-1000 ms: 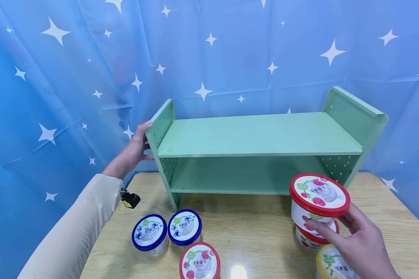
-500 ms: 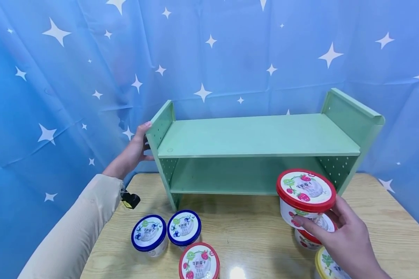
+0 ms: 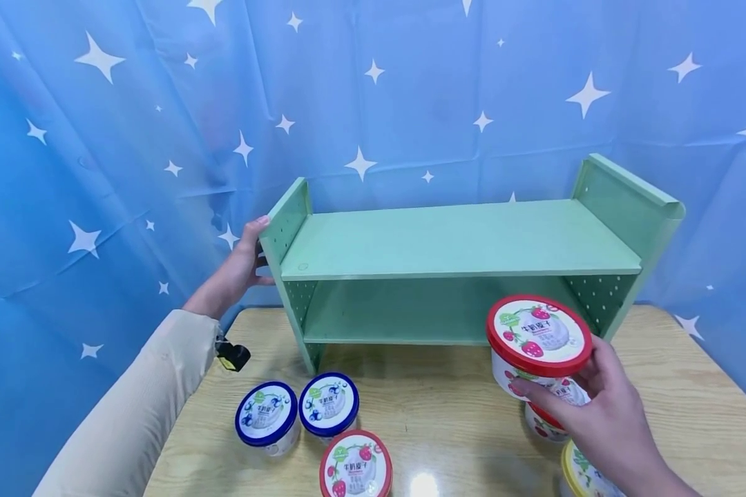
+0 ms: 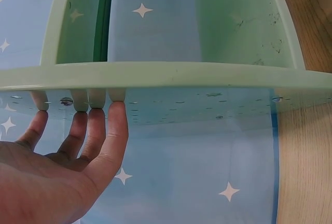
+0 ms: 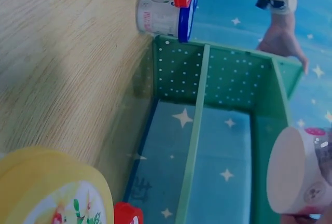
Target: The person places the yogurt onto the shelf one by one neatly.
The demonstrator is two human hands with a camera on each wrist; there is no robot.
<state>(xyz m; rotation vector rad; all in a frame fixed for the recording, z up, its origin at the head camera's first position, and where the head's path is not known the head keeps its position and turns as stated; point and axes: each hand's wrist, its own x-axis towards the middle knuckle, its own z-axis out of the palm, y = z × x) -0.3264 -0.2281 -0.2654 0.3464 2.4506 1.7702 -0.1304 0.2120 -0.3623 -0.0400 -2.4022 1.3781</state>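
My right hand (image 3: 603,421) grips a white tub (image 3: 537,335) with a red lid and strawberry pictures, thumb across its near side. In the head view the tub is in front of the green shelf's right part, overlapping another red-lidded tub (image 3: 547,422). The right wrist view shows the held tub's pale base (image 5: 286,177) tipped toward the camera. My left hand (image 3: 233,273) is at the left side panel of the green shelf (image 3: 460,238). In the left wrist view its straight fingers (image 4: 118,125) touch the panel's outer face with their tips.
Two blue-lidded tubs (image 3: 266,414) and a red-lidded tub (image 3: 356,466) stand at front left on the wooden table (image 3: 435,407). A yellow-lidded tub (image 3: 581,473) is partly behind my right hand. Behind the shelf hangs a blue starry curtain (image 3: 410,103).
My right hand has carried the red-lidded tub left and slightly up, mostly in the first half second. My left hand stays at the shelf's side panel.
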